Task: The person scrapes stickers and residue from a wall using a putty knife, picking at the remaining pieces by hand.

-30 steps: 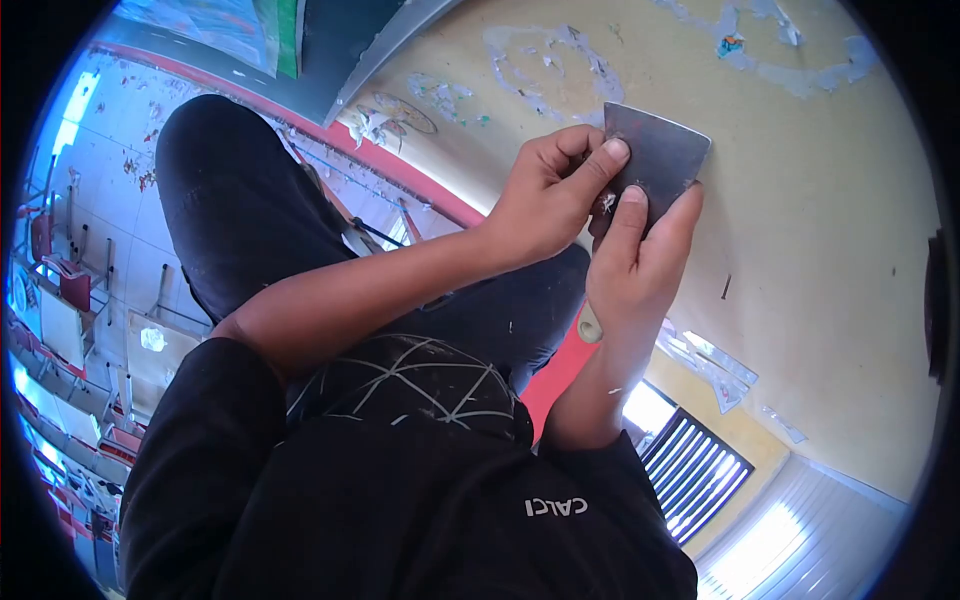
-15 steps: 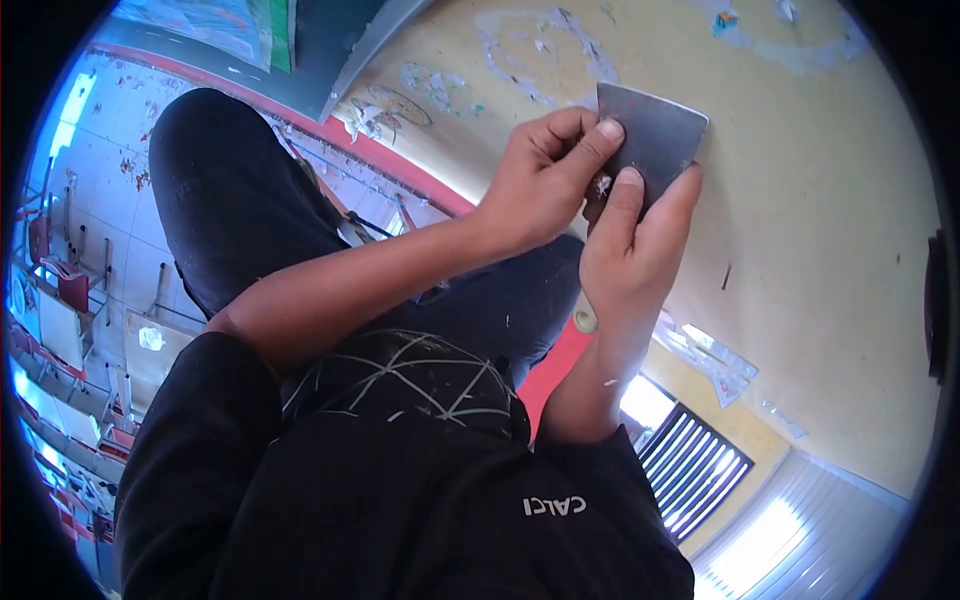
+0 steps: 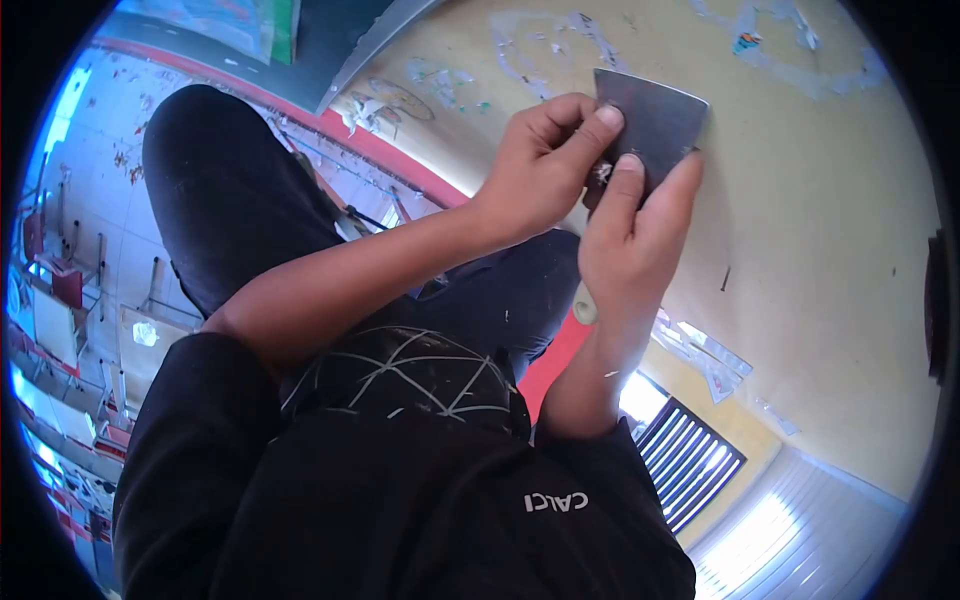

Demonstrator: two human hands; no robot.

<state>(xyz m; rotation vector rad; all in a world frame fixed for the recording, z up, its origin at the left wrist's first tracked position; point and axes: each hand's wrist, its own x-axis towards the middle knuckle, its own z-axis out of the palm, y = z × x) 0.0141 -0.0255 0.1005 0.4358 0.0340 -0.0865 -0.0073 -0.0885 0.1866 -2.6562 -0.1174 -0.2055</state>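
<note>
A flat grey metal scraper blade [image 3: 655, 125] is held up in front of the yellowish wall. My right hand [image 3: 640, 225] is closed round the scraper, with its thumb on the lower part of the blade. The rounded end of a pale handle [image 3: 585, 308] shows beside my right wrist. My left hand [image 3: 550, 165] pinches the blade's left edge, its thumb on the face and its fingers partly hidden behind. A small whitish scrap [image 3: 603, 172] sits between the hands, below the blade.
Torn paper remnants [image 3: 545, 50] cling to the wall [image 3: 820, 250]. A dark green board [image 3: 320, 45] is at the upper left. Chairs and desks [image 3: 60, 320] stand on the littered tiled floor [image 3: 125, 215] far below left. A slatted window [image 3: 690, 465] is at the lower right.
The blade and both hands have shifted slightly upward in the view, and the blade is tilted a little differently. Both hands keep their grip. The background has shifted slightly.
</note>
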